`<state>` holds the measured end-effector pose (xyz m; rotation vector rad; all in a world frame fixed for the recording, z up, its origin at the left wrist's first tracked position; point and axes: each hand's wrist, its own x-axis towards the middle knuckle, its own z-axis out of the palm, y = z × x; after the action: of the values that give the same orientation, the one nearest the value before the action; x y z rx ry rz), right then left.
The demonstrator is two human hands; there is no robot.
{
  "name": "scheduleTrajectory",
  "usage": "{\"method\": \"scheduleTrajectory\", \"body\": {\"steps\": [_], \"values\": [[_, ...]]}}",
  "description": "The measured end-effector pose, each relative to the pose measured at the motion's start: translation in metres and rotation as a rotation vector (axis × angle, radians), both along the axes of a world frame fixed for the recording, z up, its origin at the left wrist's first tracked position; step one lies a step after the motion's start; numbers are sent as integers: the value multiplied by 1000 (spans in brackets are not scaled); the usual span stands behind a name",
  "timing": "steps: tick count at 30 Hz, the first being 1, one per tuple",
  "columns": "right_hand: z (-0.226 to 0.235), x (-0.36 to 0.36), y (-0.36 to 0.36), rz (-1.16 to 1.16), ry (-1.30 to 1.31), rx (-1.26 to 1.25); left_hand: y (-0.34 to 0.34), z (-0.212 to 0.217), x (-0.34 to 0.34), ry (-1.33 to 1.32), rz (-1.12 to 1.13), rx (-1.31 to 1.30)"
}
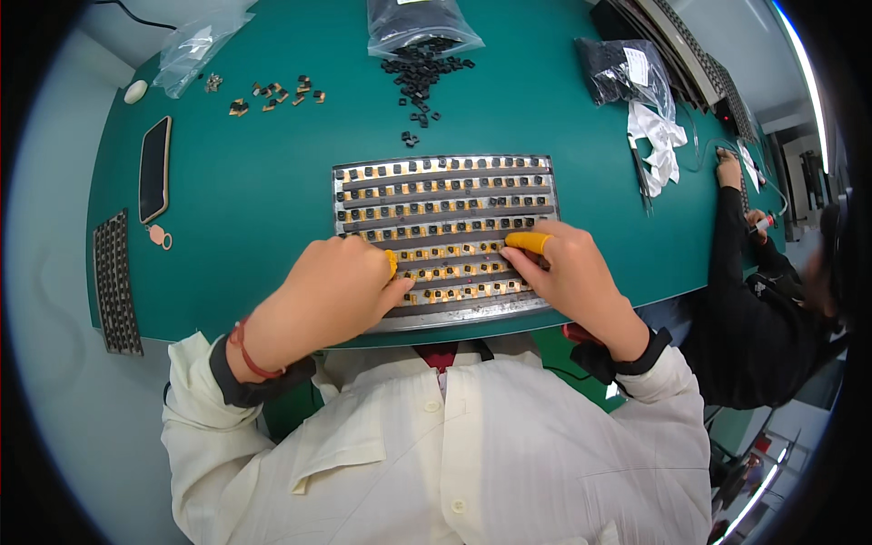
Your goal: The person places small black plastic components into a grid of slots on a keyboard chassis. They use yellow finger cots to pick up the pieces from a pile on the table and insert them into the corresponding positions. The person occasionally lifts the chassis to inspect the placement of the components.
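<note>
A metal tray (454,315) lies in front of me near the table's front edge. Its rows hold many small black square parts (441,228) set among gold-coloured pieces. Over the tray's left side, my left hand (338,283) is curled closed, thumb and yellow-covered forefinger at the lower rows. My right hand (574,272) reaches over the right edge. Its yellow-covered forefinger and thumb come close together at a middle-lower row. Whatever either hand's fingertips grip is too small or too hidden to name.
Loose black parts (420,86) spill from an open plastic bag (425,27) on the green table (300,182). Gold-and-black pieces (271,95) and a phone (155,170) lie left. Tweezers (640,173), white cloth (656,145) and another bag (622,74) lie right, near a co-worker's arm (724,227).
</note>
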<state>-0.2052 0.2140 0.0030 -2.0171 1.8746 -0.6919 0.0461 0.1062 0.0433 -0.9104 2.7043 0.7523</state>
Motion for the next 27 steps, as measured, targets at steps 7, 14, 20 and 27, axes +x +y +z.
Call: {"method": "scheduleTrajectory", "body": {"steps": [7,14,20,27], "values": [[14,13,1,21,212,270,-71,4,-11,298,238,130],[41,5,-25,167,211,395,-100,-31,-50,271,372,-69],[48,-8,-81,124,-4,203,-102,-46,-47,336,343,-165],[23,9,-144,201,-111,115,-105,-41,-20,337,390,-154]]}}
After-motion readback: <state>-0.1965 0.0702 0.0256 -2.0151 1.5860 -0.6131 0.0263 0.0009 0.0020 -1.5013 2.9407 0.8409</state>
